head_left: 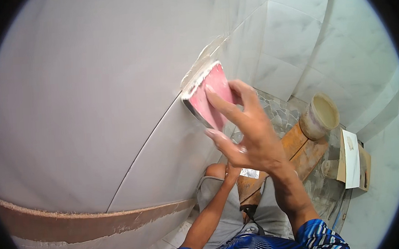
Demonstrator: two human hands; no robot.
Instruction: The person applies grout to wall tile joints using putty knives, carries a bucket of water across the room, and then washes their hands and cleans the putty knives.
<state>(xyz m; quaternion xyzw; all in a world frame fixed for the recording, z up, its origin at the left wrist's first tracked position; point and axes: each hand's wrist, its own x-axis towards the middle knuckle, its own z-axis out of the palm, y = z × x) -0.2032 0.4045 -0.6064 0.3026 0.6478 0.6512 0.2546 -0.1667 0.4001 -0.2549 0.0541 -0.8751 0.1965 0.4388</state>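
Note:
My right hand (255, 137) grips a pink flat spreader (214, 96) with a dark side edge, its fingers spread over the pink face. White paste coats the spreader's upper edge, which lies against the wall at a tile joint. A smear of wet whitish paste (204, 60) sits on the joint just above it. Lower down, near my bent knee, my left hand (233, 171) looks closed, its fingers partly hidden. A small silvery flat piece (249, 173) shows right beside it; I cannot tell whether the hand holds it.
Large pale tiles (92, 85) cover the wall on the left, above a brown band (77, 222). A bucket (315, 119) of cloudy liquid stands at the end of an orange-brown plank (307, 156). Further right, a cardboard box (364, 167) leans by the wall on stone-patterned floor (278, 108).

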